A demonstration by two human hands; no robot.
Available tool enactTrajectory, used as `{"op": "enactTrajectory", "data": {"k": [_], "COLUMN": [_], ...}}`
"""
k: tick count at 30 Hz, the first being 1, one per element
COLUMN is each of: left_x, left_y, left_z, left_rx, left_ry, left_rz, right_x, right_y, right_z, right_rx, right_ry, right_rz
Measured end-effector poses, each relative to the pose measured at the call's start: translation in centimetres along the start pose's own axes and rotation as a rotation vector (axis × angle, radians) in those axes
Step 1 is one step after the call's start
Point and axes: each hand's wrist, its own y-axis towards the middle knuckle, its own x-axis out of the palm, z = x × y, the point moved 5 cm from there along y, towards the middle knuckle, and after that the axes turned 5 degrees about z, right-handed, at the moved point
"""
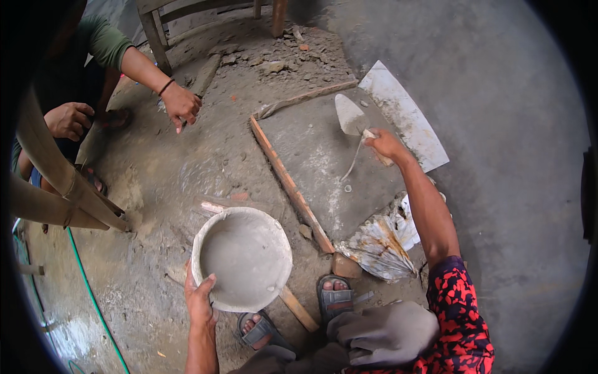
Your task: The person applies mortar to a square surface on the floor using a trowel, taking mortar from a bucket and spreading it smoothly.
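Note:
My left hand (200,300) is closed on the near left rim of a round, cement-crusted bowl (284,235), thumb over the edge. Inside is a smooth grey cement mix (240,255); whether dry or wet I cannot tell. My right hand (387,144) is wrapped round the handle of a pointed trowel (351,114), whose blade is smeared with cement. The blade is over the far part of a grey concrete slab (299,149); whether it touches the surface I cannot tell. Beside the handle a thin bent wire (353,163) stands out of the slab.
Wooden strips (289,181) edge the slab, with a pale board (405,115) at its right. A crumpled dirty sack (383,249) lies at the near edge. Another person's hand (180,105) reaches in from the left. Bamboo poles (62,168) and a green hose (87,283) are at left.

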Motion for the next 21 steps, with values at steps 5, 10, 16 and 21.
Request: {"op": "enactTrajectory", "data": {"k": [5,10,16,21], "left_x": [0.0,0.7,0.3,-0.2], "left_y": [-0.2,-0.2,-0.5,-0.2], "left_z": [-0.1,-0.2,0.1,-0.1], "left_rx": [0.015,-0.011,0.000,0.000], "left_ry": [-0.004,-0.014,-0.028,-0.029], "left_rz": [0.012,-0.004,0.054,0.051], "right_x": [-1.8,-3.4,-4.5,-8.6], "right_y": [0.9,2.5,2.2,2.0], "right_z": [1.0,1.3,0.1,1.5], "right_rx": [-0.003,-0.041,-0.185,-0.085], "right_ry": [-0.083,-0.170,-0.328,-0.438], "right_rz": [0.015,0.044,0.049,0.273]}}
